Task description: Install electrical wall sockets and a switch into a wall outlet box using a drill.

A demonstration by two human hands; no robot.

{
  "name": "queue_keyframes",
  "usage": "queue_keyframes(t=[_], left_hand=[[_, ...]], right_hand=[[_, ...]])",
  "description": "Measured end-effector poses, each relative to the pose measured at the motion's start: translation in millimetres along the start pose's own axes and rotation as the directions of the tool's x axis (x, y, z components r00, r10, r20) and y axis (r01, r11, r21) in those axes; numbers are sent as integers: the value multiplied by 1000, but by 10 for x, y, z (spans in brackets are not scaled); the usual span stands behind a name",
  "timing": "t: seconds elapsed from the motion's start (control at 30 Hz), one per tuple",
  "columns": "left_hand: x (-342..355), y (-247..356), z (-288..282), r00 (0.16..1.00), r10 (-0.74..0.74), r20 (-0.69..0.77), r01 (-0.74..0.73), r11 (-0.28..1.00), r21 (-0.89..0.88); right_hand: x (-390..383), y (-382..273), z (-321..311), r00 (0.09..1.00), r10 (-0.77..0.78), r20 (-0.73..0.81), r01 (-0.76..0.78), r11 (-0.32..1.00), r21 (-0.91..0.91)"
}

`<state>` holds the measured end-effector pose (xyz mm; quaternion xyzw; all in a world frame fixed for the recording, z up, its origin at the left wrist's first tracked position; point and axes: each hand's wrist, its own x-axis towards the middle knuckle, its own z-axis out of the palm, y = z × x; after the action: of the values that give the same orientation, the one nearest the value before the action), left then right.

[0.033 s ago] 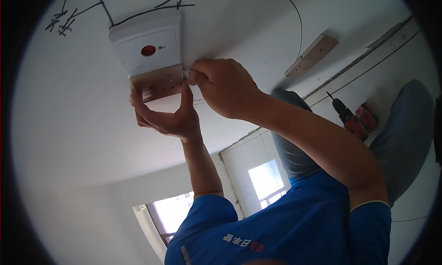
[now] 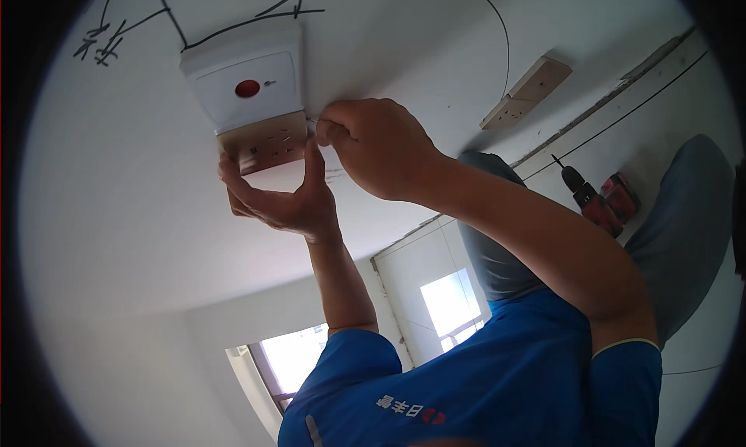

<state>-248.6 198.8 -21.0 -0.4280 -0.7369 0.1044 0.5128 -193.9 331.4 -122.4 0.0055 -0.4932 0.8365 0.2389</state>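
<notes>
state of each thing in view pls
Left hand: gripping the socket plate
Right hand: pinched shut beside it
Socket plate: held, nothing plugged in
White panel: on wall
Red button: uncovered
Drill: lying down, bit fitted
Twin sockets: on wall
Window: daylit, open or shut unclear

hands (image 2: 284, 208): 2 | beige wall plates (image 2: 268, 142): 3 | white panel (image 2: 221, 93): 1 | red button (image 2: 247, 89): 1 | power drill (image 2: 597, 208): 1

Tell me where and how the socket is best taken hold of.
Probably by the two side edges of the socket, coming from below in the view, as the left hand does: thumb right, fingers left. It is boxy and narrow enough to span, its upper edge meets the white panel, and this grip leaves the slotted face mostly uncovered.
</notes>
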Motion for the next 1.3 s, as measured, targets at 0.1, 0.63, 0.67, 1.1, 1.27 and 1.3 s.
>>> queue_keyframes(t=[0.1, 0.63, 0.67, 1.1, 1.27, 1.3], left_hand=[[-6, 0, 4, 1000, 8, -9, -8, 1000, 13], [-28, 13, 65, 1000, 18, -21, -16, 997, 73], [-30, 23, 60, 1000, 16, -9, -16, 996, 90], [-91, -3, -135, 1000, 4, -9, -6, 968, -250], [-564, 277, -501, 946, -175, 274, 316, 692, -649], [-717, 366, -511, 872, -233, 432, 481, 575, -662]], right_hand=[[17, -15, -48, 998, -3, 65, 6, 999, -54], [11, -45, 130, 979, -178, -101, 141, 946, -292], [46, -13, 120, 970, -215, -114, 166, 926, -339], [-140, 214, 95, 917, -393, -64, 367, 896, -251], [-733, 412, -788, 985, -161, 58, 170, 886, -432], [-889, 445, -1059, 997, 59, -46, -73, 893, -443]])
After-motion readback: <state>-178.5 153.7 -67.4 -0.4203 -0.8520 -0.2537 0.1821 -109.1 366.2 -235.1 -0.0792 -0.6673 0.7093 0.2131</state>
